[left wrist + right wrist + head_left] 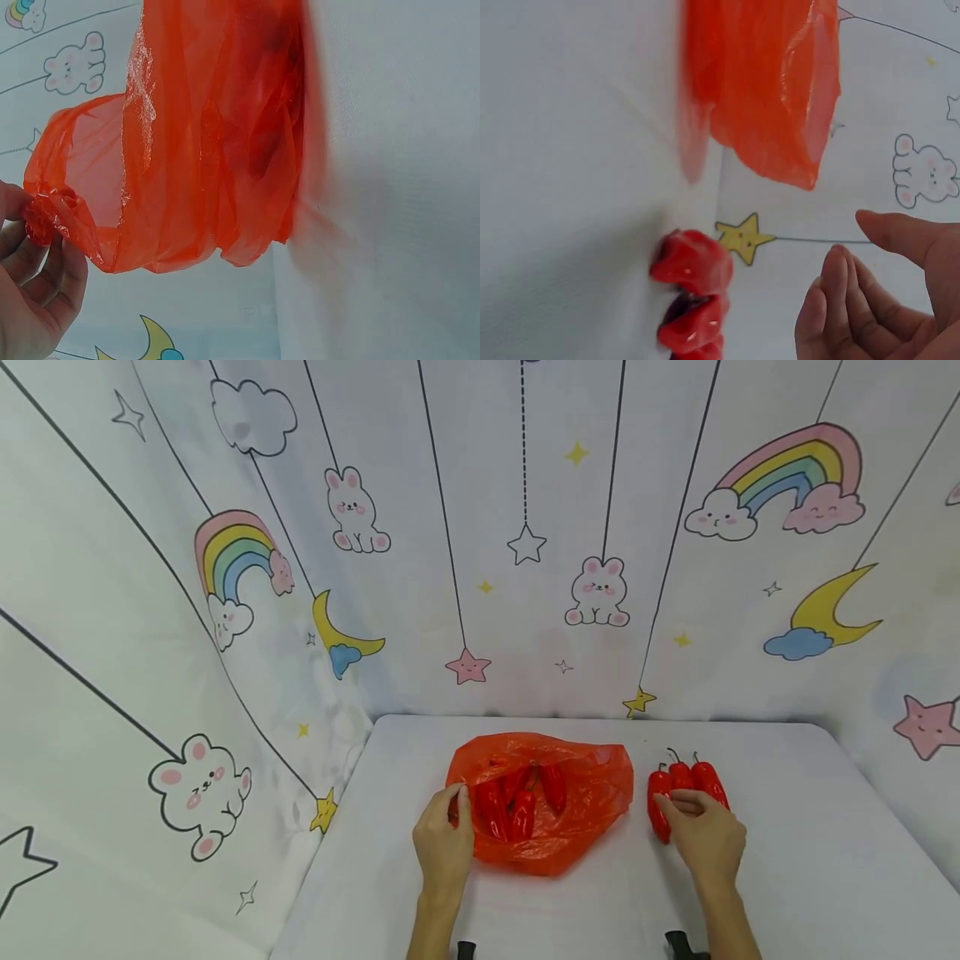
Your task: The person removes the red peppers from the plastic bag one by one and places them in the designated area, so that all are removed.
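Note:
A red plastic bag (577, 843) lies on the table with its mouth spread, and several red peppers (523, 814) show inside it. At its left edge my left hand (444, 843) pinches a bunched piece of the rim; the left wrist view shows the gathered plastic (56, 214) between thumb and fingers. Three red peppers (660, 818) with thin stems lie side by side to the right of the bag. Over them hovers my right hand (708, 839). The right wrist view shows its thumb and fingers apart with nothing between them, clear of the peppers (694, 262).
The white table (375, 827) carries the bag and the peppers. A white cloth (480, 602) printed with rabbits, stars and rainbows hangs behind and at the sides. Black objects (681, 945) poke in at the bottom edge near each forearm.

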Tool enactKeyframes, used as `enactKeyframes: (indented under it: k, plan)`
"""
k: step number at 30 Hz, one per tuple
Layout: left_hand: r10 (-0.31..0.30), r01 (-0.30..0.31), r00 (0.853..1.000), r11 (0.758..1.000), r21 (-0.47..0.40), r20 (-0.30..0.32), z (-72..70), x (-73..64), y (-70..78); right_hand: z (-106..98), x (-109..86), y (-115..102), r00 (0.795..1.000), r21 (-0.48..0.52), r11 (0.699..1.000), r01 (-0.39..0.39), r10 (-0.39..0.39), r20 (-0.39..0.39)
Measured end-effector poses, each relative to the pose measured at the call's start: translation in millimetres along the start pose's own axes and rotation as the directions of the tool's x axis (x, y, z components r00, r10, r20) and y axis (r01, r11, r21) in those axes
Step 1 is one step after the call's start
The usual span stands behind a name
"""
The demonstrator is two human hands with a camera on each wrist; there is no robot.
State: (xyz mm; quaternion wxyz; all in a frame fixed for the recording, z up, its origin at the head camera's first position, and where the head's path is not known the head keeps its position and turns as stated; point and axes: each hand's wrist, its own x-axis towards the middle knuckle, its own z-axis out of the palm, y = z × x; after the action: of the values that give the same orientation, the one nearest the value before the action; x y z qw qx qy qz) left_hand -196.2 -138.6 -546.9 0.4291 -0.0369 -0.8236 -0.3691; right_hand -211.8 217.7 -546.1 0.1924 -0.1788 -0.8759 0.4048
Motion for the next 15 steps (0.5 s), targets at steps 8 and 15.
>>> enactKeyframes:
  k: [8,15]
  plan:
    - [-0.022,0.022,1.000,1.000,0.000,0.015,-1.4,1.5,2.0,11,-8.0,-30,0.983,0.072,0.985,0.155,-0.161,0.084]
    - [-0.007,0.007,1.000,1.000,0.006,0.001,-1.2,1.6,1.5,27,-17.2,-44,0.966,0.104,0.978,0.183,-0.198,0.163]
